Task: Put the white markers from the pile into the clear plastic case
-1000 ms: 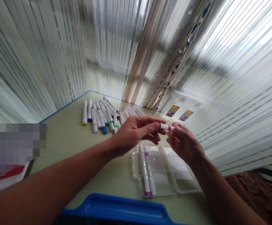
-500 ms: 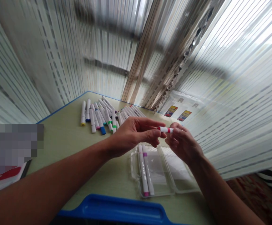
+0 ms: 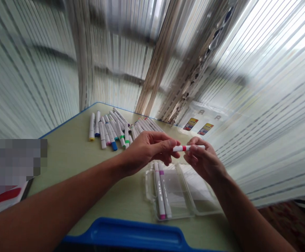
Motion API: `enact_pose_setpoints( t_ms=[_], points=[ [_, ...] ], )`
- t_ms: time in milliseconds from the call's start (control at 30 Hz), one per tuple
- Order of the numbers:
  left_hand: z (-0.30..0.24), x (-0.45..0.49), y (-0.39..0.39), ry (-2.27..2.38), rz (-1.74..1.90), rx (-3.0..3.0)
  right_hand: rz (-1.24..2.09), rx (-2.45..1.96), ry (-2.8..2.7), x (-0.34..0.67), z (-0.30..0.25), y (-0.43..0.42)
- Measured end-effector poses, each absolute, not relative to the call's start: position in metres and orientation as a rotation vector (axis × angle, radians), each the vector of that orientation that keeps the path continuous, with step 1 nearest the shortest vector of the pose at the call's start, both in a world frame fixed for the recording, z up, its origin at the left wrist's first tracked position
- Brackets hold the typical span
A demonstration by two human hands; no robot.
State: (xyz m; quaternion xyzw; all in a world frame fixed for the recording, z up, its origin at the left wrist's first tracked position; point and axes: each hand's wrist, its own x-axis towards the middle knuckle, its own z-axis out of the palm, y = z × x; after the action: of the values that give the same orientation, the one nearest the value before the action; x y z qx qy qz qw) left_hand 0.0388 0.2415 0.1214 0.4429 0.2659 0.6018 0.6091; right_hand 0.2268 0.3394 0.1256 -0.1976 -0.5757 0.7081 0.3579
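A white marker with a red band (image 3: 184, 148) lies level between my two hands, above the table. My left hand (image 3: 155, 148) pinches its left end between thumb and fingers. Gripping its right part is my right hand (image 3: 205, 157), with thumb and fingertips closed on the barrel. Below them an open clear plastic case (image 3: 177, 196) rests on the table. Two white markers lie side by side in its left half, one with a pink end (image 3: 160, 196) and one with a purple band (image 3: 165, 190).
Several white markers with coloured bands and caps (image 3: 113, 129) lie in a loose pile on the pale green table (image 3: 100, 185). Behind the case is clear packaging with two labels (image 3: 198, 126). A blue tray edge (image 3: 139, 232) runs along the front; striped curtains (image 3: 115, 52) hang behind.
The red-banded marker has shifted and turned in my hands, so more of its right end now shows. My left hand has moved slightly left. The two markers in the case lie as before.
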Motion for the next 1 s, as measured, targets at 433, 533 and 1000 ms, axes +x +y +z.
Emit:
enact_pose_setpoints(
  t_ms=[433, 533, 1000],
  points=[
    [0.1224, 0.0364, 0.2390, 0.669, 1.381, 1.060, 1.797, -0.550, -1.505, 0.2287, 0.1265, 0.3387],
    [0.1232, 0.0368, 0.2387, 0.658, 1.370, 1.041, 1.773, -0.581, -1.497, 0.2282, 0.1261, 0.3383],
    [0.1175, 0.0393, 0.2464, 0.870, 1.475, 0.951, 1.621, -0.698, -1.515, 0.2230, 0.1249, 0.3364]
  ],
)
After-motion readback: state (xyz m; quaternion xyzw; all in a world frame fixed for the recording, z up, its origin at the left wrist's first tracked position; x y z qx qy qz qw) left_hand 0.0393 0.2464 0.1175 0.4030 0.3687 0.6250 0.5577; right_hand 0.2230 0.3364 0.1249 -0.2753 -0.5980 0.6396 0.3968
